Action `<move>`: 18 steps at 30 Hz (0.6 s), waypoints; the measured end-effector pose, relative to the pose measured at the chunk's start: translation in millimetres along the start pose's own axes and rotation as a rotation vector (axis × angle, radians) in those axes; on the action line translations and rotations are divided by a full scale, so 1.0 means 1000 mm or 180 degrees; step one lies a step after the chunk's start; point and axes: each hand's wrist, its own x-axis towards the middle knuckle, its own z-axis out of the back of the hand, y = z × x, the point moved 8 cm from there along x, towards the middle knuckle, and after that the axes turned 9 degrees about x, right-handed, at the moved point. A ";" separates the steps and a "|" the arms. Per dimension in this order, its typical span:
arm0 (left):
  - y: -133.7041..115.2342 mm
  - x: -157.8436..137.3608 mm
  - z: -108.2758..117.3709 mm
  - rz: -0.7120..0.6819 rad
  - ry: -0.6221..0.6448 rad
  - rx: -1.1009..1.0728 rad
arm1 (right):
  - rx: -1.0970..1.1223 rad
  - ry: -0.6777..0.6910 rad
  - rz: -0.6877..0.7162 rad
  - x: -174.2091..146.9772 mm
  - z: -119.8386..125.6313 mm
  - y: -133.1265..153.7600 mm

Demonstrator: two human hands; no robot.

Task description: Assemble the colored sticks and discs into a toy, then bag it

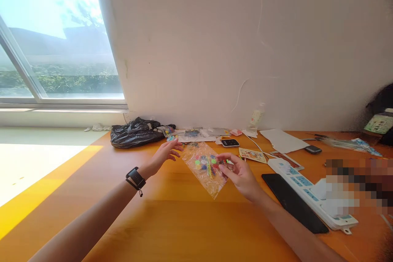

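Observation:
A clear plastic bag (204,170) with several small red, green, blue, yellow and white pieces inside is in front of me, over the wooden table (172,217). My right hand (238,170) has its thumb and fingers closed on the bag's right side. To the left of the bag, my left hand (167,151) hovers with its fingers apart and holds nothing. A black band (135,178) is around the left wrist. What the pieces in the bag are is too small to tell.
At the back lie a black plastic bag (133,132), papers and a small dark device (230,143). On the right are a white power strip (307,188), a black phone-like slab (291,200), a card (252,155) and cables. A clear bottle (256,116) stands by the wall.

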 end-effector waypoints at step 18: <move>0.006 -0.065 -0.044 -0.0191 0.0691 -0.0201 | 0.0239 0.0770 -0.0600 -0.009 -0.024 -0.034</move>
